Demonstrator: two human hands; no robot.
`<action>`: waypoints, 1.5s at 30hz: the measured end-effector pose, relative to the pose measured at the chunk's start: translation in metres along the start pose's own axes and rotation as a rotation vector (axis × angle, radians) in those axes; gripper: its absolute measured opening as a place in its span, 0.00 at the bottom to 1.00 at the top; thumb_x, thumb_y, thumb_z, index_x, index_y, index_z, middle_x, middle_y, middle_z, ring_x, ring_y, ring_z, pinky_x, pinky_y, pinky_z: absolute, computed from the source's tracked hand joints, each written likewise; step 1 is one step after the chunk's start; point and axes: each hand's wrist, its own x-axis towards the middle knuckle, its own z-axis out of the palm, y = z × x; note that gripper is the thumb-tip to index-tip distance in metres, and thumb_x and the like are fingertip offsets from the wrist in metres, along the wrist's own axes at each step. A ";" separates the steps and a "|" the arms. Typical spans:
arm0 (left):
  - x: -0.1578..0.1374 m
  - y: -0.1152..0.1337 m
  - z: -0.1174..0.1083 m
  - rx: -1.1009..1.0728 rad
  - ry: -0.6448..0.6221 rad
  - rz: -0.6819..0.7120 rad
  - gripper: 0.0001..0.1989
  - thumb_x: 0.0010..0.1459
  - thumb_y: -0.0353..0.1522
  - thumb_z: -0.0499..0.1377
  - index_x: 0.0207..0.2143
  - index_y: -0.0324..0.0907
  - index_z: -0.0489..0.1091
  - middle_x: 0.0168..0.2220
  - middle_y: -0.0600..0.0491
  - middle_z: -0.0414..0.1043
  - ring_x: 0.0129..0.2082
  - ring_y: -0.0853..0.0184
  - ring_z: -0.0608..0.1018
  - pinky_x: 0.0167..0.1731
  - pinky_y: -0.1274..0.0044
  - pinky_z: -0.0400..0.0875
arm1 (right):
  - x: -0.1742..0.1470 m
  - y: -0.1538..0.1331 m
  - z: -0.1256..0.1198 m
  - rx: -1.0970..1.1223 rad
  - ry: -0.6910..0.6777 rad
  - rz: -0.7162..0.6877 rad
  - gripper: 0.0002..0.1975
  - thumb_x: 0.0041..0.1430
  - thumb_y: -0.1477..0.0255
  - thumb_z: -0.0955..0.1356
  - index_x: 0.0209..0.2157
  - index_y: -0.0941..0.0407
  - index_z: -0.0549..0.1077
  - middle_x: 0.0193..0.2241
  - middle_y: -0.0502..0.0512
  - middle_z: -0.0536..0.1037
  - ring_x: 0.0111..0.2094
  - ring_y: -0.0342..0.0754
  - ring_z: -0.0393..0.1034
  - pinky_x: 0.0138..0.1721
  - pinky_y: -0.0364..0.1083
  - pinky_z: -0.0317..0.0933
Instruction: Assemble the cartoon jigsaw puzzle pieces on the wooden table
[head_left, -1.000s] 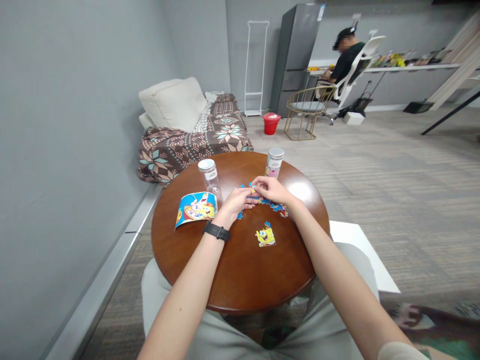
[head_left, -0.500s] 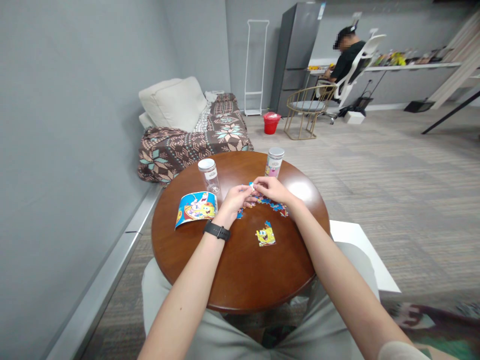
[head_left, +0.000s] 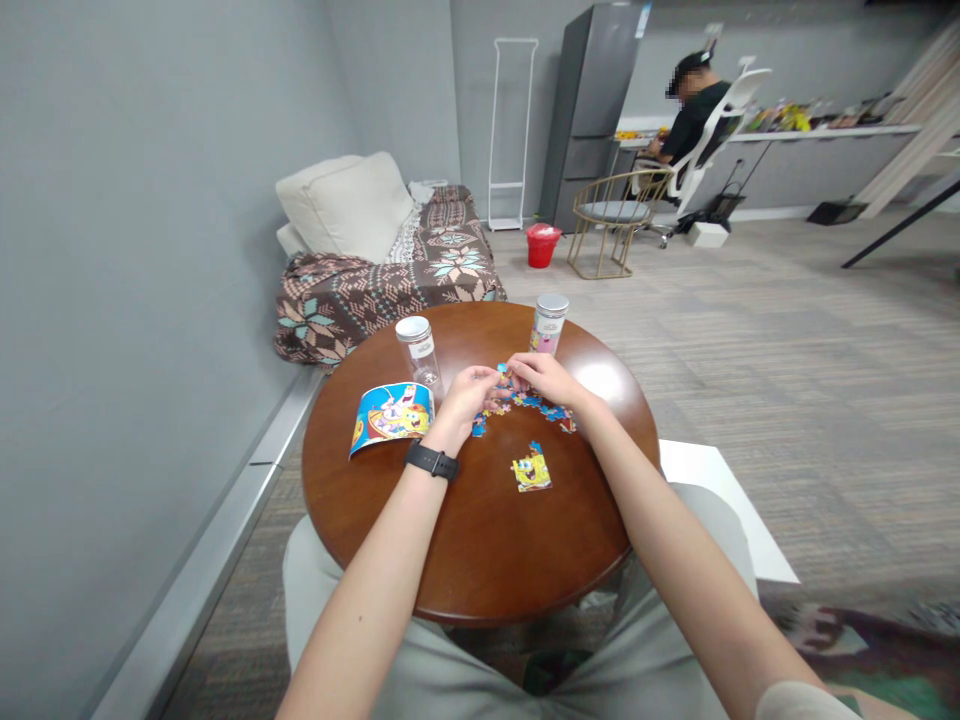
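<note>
Above a pile of loose jigsaw puzzle pieces (head_left: 529, 399), my two hands are close together but apart. My left hand (head_left: 472, 393), with a black watch (head_left: 432, 460) at its wrist, has thumb and forefinger closed at the pile's left side. The fingers of my right hand (head_left: 547, 377) curl down at the back of the pile. Whatever either hand pinches is too small to make out. Nearer me lies a joined yellow puzzle section (head_left: 532, 471) showing a cartoon face, with a blue piece on its top edge. The curved picture sheet (head_left: 392, 415) lies left of my left hand.
On the round brown table (head_left: 480, 540) stand a clear jar (head_left: 420, 352) with a white lid and a printed jar (head_left: 550, 325) behind my right hand. Beyond are a covered couch (head_left: 390, 290), a red bin (head_left: 541, 246), a wire chair (head_left: 616, 215) and a seated person (head_left: 694, 115).
My fingertips have drawn slightly apart. The pale puzzle piece that showed between them no longer shows there. The yellow section and jars have stayed put.
</note>
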 end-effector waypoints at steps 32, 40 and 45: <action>-0.001 0.001 0.000 0.030 -0.097 -0.042 0.03 0.56 0.26 0.58 0.30 0.35 0.71 0.25 0.50 0.75 0.23 0.71 0.77 0.19 0.84 0.66 | 0.000 -0.001 0.003 0.046 0.028 -0.101 0.11 0.57 0.71 0.64 0.42 0.58 0.70 0.21 0.46 0.70 0.22 0.42 0.66 0.26 0.42 0.60; 0.000 -0.001 0.002 0.058 -0.095 -0.067 0.02 0.55 0.25 0.59 0.32 0.37 0.68 0.28 0.52 0.75 0.23 0.73 0.77 0.19 0.84 0.66 | -0.001 0.001 0.003 0.057 0.020 -0.087 0.08 0.54 0.75 0.63 0.37 0.57 0.68 0.20 0.46 0.72 0.21 0.42 0.67 0.26 0.42 0.60; 0.000 0.000 0.003 0.047 -0.072 -0.062 0.03 0.57 0.24 0.56 0.35 0.37 0.66 0.28 0.52 0.75 0.22 0.72 0.77 0.18 0.83 0.65 | -0.001 0.001 0.004 0.039 0.020 -0.059 0.05 0.53 0.74 0.63 0.34 0.57 0.67 0.21 0.47 0.73 0.21 0.43 0.68 0.26 0.42 0.60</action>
